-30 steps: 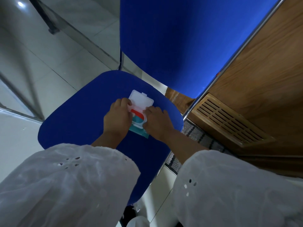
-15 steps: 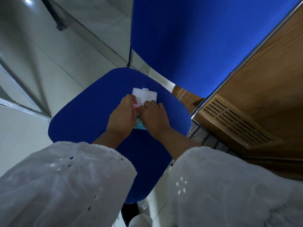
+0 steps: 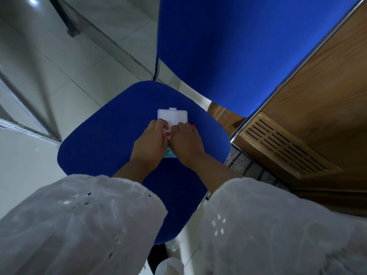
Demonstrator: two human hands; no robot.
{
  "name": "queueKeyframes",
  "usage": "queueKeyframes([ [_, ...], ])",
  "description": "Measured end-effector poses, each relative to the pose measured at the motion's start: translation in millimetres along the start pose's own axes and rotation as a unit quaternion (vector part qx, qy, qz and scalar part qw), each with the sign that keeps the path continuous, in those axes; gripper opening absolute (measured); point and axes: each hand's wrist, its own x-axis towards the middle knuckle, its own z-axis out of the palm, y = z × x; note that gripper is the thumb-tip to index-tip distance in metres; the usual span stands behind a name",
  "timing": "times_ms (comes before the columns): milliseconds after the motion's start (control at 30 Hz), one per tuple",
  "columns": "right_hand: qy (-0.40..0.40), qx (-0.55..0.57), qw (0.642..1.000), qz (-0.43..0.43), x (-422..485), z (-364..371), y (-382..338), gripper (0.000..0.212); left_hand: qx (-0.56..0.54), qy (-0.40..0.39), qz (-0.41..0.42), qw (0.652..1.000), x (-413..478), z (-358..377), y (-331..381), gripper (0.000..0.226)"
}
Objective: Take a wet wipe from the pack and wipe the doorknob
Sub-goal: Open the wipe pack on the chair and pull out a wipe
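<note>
A wet wipe pack lies on the blue chair seat, mostly covered by both hands. Its white plastic lid stands flipped open at the far end. My left hand rests on the pack's left side, fingertips pinching at the red-edged opening. My right hand presses on the right side, with its fingertips at the same opening. A bit of teal wrapper shows between the wrists. Whether a wipe is pinched I cannot tell. The doorknob is out of view.
The chair's blue backrest rises just behind the pack. A wooden door with a slatted vent stands to the right, past a chrome chair tube. Grey tiled floor lies to the left. White sleeves fill the bottom.
Both hands have closed in over the pack; the right hand slid left onto the opening, so the fingertips now meet there. The camera shifted, placing the pack further right in view.
</note>
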Motion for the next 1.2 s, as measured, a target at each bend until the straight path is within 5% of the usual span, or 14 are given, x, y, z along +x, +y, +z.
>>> queueKeyframes([
  [200, 0.024, 0.194, 0.978, 0.074, -1.0, -2.2, 8.1, 0.025, 0.039, -0.004, -0.004, 0.999, 3.2, 9.0, -2.0, 0.02],
  [367, 0.028, 0.366, 0.918, 0.147, -4.1, -5.2, 7.6, 0.027, 0.079, 0.004, 0.01, 0.997, 4.7, 15.9, 0.5, 0.02],
  [467, 0.019, 0.46, 0.862, 0.214, -2.9, -8.9, 9.9, 0.023, 0.101, -0.006, 0.015, 0.995, 5.6, 17.3, 0.6, 0.02],
  [600, 0.047, 0.622, 0.709, 0.33, 4.0, -18.0, 15.2, 0.014, 0.117, -0.019, 0.009, 0.993, 6.9, 18.6, 1.8, 0.022],
  [900, 0.068, 0.579, 0.729, 0.358, 7.0, -18.9, 38.4, 0.019, 0.168, -0.042, 0.078, 0.982, 6.0, 29.0, -1.5, 0.028],
  [1033, -0.002, 0.591, 0.711, 0.382, 12.2, -11.5, 37.8, 0.009, 0.228, -0.068, 0.109, 0.965, 9.1, 28.2, -6.3, 0.031],
  [1200, -0.007, 0.589, 0.707, 0.39, 14.5, -3.3, 33.1, 0.019, 0.137, 0.034, -0.004, 0.99, 18.1, 20.9, 0.2, 0.021],
])
